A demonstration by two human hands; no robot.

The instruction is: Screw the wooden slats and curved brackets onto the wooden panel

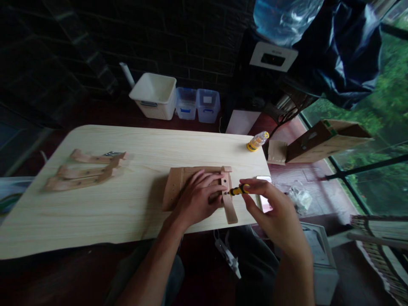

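Note:
A tan, wood-like box-shaped piece (174, 187) with small holes lies on the table, a narrow tan strip (230, 208) across its right end. My left hand (199, 197) lies over the piece and grips it, its fingers reaching the strip; the hand hides much of the piece's middle. Between the thumb and fingers of my right hand (270, 199) is a small yellow-and-black screwdriver (239, 190). Its tip meets the strip at a dark screw or hole (226, 193). Another dark hole shows farther up the strip.
Several curved tan parts (86, 172) lie at the left of the pale table (134, 212). A clear container with a yellow base (257, 141) stands by the far right corner. A phone-like object (265, 204) is at the right edge, partly behind my right hand. Bins (156, 95) stand beyond.

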